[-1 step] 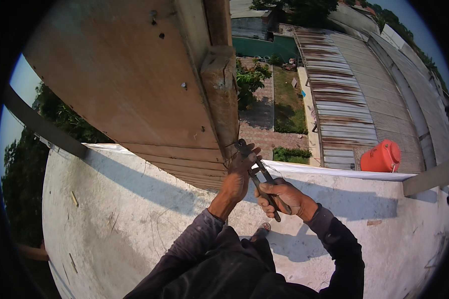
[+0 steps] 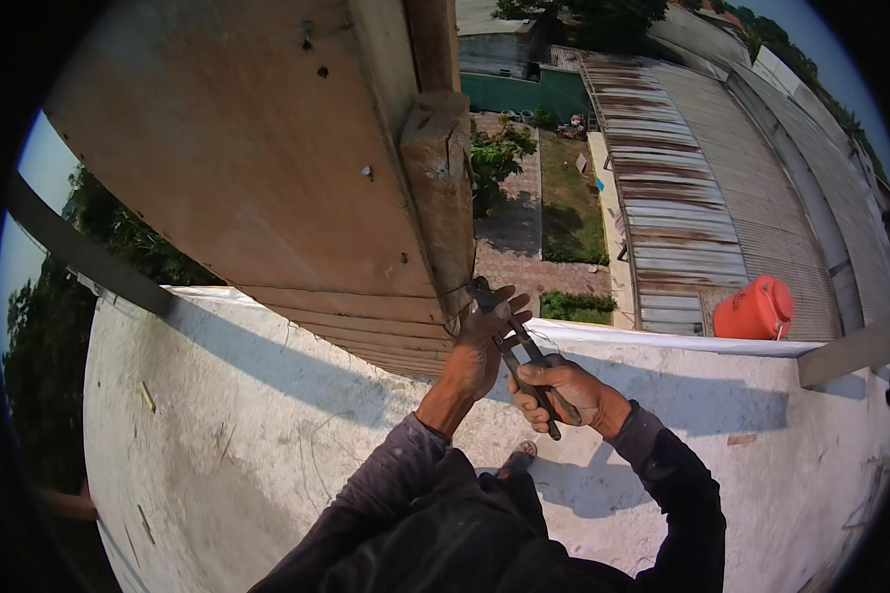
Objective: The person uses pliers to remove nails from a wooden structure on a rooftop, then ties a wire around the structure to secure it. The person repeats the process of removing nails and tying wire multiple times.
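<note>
Dark metal pincers (image 2: 508,358) slant up toward the lower corner of a brown wooden panel (image 2: 257,168). My right hand (image 2: 576,391) is closed round their two long handles. At the pincers' head, my left hand (image 2: 478,348) lies beside and partly behind the tool, its fingers stretched and apart. Thin wire (image 2: 552,346) shows near the left fingertips and the handles. Just above, a wooden post (image 2: 443,198) runs along the panel's right edge. What the jaws grip at the corner is too dark to tell.
Underfoot is a pale concrete slab (image 2: 257,435) with scattered slivers and thin wires. My sandalled foot (image 2: 520,458) stands on it. An orange-red water jug (image 2: 754,308) sits at the right edge, by a grey beam (image 2: 848,354). Beyond lie a lower garden and a rusty corrugated roof (image 2: 677,198).
The fingers of my left hand have straightened and spread a little. My right hand and the pincers have barely shifted.
</note>
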{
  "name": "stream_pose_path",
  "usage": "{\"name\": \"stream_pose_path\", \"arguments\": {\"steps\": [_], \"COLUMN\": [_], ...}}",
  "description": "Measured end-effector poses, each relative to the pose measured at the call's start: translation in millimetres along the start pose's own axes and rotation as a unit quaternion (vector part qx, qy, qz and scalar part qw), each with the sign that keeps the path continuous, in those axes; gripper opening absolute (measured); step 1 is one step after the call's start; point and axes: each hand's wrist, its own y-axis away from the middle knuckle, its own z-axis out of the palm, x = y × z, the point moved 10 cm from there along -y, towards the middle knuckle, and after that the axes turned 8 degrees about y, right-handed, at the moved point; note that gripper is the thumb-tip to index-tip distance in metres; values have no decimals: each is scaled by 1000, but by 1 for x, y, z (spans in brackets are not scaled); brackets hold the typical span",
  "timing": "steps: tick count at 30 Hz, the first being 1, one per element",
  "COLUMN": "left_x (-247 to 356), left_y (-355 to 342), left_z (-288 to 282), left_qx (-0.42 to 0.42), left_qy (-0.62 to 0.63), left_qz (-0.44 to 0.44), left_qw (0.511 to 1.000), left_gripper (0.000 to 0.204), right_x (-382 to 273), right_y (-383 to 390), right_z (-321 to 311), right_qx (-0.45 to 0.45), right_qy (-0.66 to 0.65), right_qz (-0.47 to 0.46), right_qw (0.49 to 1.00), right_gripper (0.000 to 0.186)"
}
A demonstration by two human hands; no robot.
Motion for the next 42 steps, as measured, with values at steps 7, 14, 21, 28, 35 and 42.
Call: {"name": "stream_pose_path", "arguments": {"steps": [7,14,21,28,35,42], "left_x": [-15,-13,14,0,-3,-3], "left_y": [-13,5,4,-5,-11,-12], "left_z": [5,-15,-16,-12,-7,-15], "left_qx": [78,202,129,63,81,124], "left_qy": [7,-210,-124,-36,-50,-94], "left_qz": [23,-24,14,-8,-22,-33], "left_qw": [997,956,984,997,995,987], "left_gripper": [29,31,28,30,30,35], "right_x": [-47,-23,-21,-53,-60,-64], "right_y": [45,29,25,35,31,31], "right_z": [-13,-14,-34,-43,-50,-52], "right_qx": [409,342,221,215,72,108], "right_qy": [648,556,329,491,324,300], "right_qz": [-49,-146,-34,15,50,113], "right_qw": [640,744,917,844,942,941], "right_gripper": [43,20,30,31,61,49]}}
